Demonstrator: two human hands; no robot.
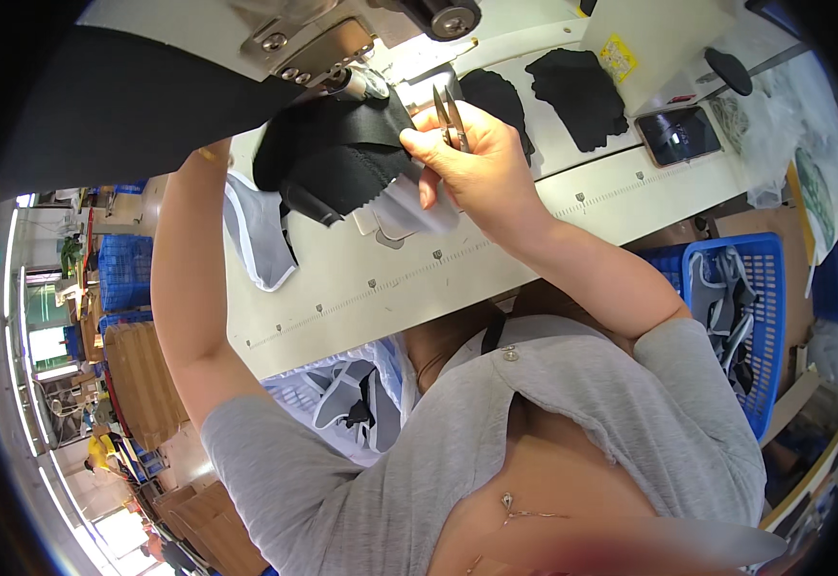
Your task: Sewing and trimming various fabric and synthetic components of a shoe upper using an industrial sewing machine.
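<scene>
Right hand (pixel 481 158) has thread snips (pixel 452 120) and pinches the black fabric (pixel 337 163) under the sewing machine head (pixel 328 53), back from the tabletop's (pixel 496 252) ruled edge. Left hand (pixel 214 155)'s mostly hidden, can't tell its grip. Those parted blades could nick the cloth if fingers slip.

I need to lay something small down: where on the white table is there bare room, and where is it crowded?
The white table is bare right of the grey piece, behind the ruler marks, and between the phone and the front edge. Around the sewing machine it is crowded: black fabric, right hand, snips, black pieces.
</scene>
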